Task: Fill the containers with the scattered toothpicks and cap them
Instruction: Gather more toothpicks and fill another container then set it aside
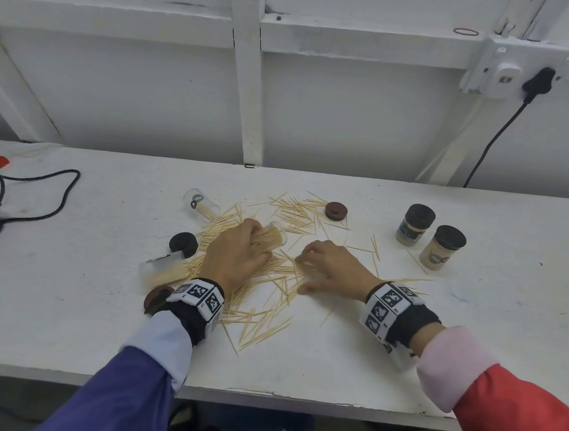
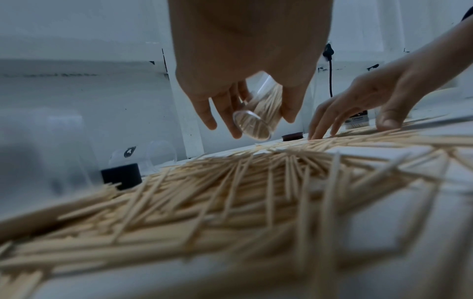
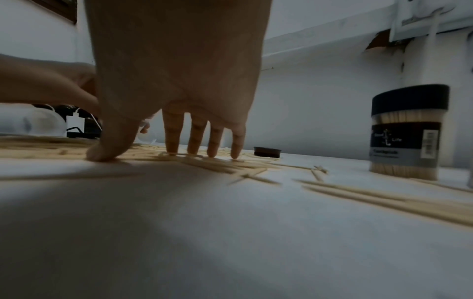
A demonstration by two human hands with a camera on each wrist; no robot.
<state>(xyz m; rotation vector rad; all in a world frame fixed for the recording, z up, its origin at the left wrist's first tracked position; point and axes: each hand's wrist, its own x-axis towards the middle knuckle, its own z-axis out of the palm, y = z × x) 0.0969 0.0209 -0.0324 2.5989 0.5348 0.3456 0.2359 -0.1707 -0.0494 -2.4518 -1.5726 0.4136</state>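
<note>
Filling is under way: the left hand (image 1: 239, 249) grips a half-full jar (image 2: 258, 119) above the toothpicks (image 1: 270, 283); the right hand (image 1: 332, 267), fingers spread, rakes them. Next, probably pinch a bundle and feed it in.

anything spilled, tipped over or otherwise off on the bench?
Yes. Loose toothpicks are spilled across the middle of the white table. Two clear containers lie on their sides uncapped, one at the back left, one at the front left. A brown lid sits loose. The two capped jars at right stand upright.
</note>
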